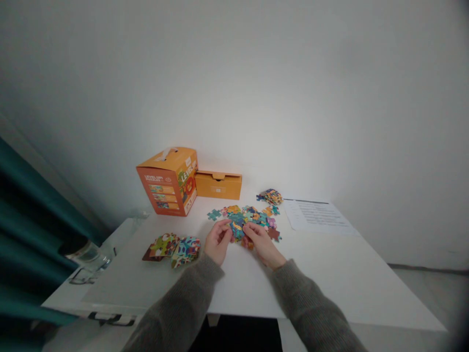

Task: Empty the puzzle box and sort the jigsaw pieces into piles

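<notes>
My left hand [218, 240] and my right hand [261, 241] meet above the near side of a loose heap of jigsaw pieces [259, 218]. Between my fingertips is a blue and yellow jigsaw piece [237, 230], pinched from both sides; whether it is one piece or several joined is hard to make out. A teal piece [214, 214] lies at the heap's left end, a brown one [274, 233] at its right. To the left of my hands rest two stacks of pieces, a green and brown stack [161, 245] and a blue and white stack [186, 250].
A large orange puzzle box [166, 183] stands at the back left, beside a low yellow box [219, 186] against the wall. Another pile of pieces [273, 196] sits behind the heap. Printed paper [318, 216] lies right. A glass jar [90, 256] is at the table's left edge.
</notes>
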### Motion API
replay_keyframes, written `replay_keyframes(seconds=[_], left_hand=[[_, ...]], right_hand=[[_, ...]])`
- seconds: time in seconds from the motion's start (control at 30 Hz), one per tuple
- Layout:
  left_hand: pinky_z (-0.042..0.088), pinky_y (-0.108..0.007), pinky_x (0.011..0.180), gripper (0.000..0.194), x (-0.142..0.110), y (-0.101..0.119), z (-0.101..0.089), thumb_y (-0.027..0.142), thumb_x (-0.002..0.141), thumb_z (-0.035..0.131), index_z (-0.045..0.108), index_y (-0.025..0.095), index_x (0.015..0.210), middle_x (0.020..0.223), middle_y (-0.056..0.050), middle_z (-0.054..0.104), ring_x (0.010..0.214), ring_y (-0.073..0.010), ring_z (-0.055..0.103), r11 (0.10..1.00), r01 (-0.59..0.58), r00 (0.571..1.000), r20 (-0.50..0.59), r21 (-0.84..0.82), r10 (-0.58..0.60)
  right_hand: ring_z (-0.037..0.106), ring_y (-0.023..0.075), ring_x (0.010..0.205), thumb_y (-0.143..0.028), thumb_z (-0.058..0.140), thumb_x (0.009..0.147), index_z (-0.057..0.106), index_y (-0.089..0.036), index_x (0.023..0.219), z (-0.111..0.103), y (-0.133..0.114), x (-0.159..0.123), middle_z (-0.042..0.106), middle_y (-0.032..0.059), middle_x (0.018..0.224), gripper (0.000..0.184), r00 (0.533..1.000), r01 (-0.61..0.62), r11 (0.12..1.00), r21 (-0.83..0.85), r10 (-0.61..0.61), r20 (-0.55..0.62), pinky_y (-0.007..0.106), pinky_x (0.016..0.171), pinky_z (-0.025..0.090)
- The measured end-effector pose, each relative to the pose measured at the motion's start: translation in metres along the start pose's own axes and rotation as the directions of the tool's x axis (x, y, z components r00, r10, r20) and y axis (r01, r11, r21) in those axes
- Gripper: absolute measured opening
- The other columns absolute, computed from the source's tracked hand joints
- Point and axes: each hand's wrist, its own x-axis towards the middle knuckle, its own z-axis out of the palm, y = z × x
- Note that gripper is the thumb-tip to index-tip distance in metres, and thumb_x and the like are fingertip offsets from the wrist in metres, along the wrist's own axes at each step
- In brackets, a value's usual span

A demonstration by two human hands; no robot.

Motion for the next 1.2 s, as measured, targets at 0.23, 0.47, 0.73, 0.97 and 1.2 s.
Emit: replay_keyframes(seconds=[0.23,0.47,0.73,0.97,1.2], left_hand=[[0.051,-0.024,0.061,0.041,0.001,-0.003,-0.001,0.044,0.08,0.068,0.063,0.015,0.108,0.074,0.0,0.063,0.063,-0.0106,0.06,1.0,-0.02,0.999,-0.039,0.005,0.02],[0.051,-0.024,0.063,0.044,0.0,-0.012,-0.002,0.04,0.084,0.063,0.057,0.018,0.122,0.084,0.0,0.061,0.065,-0.0101,0.058,0.995,0.004,1.0,-0.015,0.098,-0.002],[0.048,-0.023,0.058,0.02,-0.002,-0.021,-0.003,0.035,0.085,0.06,0.067,0.019,0.096,0.084,-0.003,0.065,0.068,-0.0133,0.059,0.969,0.003,0.998,0.06,0.248,-0.018],[0.048,-0.024,0.058,0.015,-0.004,-0.022,-0.003,0.029,0.086,0.058,0.067,0.019,0.091,0.084,-0.003,0.066,0.068,-0.0138,0.061,0.964,-0.011,0.996,0.084,0.265,-0.012],[0.048,-0.023,0.061,0.01,-0.002,-0.018,-0.006,0.025,0.084,0.058,0.066,0.019,0.087,0.082,-0.002,0.064,0.07,-0.0134,0.06,0.961,-0.049,0.999,0.036,0.273,0.041]], right_hand=[[0.051,0.0141,0.056,-0.06,0.046,0.092,0.051,-0.023,0.075,0.001,-0.005,-0.004,0.057,-0.0018,0.059,0.041,1.0,0.005,0.998,0.069,-0.007,0.031,0.027,0.058,0.041],[0.041,0.0087,0.037,-0.052,0.061,0.086,0.047,-0.023,0.076,-0.013,-0.004,0.008,0.052,-0.0076,0.051,0.034,0.996,-0.063,0.998,0.032,0.064,-0.058,0.02,0.037,0.03],[0.048,0.0093,0.036,-0.031,0.053,0.094,0.053,-0.018,0.078,-0.086,-0.01,0.085,0.061,0.0012,0.056,0.021,0.833,-0.25,0.936,0.248,0.338,-0.437,0.019,0.032,0.033],[0.064,0.0125,0.055,-0.016,0.043,0.096,0.05,-0.017,0.085,-0.093,-0.006,0.142,0.067,0.0046,0.07,0.013,0.798,-0.29,0.931,0.223,0.364,-0.48,0.019,0.041,0.044],[0.066,0.0147,0.061,-0.02,0.05,0.091,0.056,-0.016,0.09,-0.103,-0.018,0.129,0.069,0.0072,0.08,0.007,0.868,-0.284,0.959,-0.008,0.254,-0.426,0.02,0.044,0.039]])
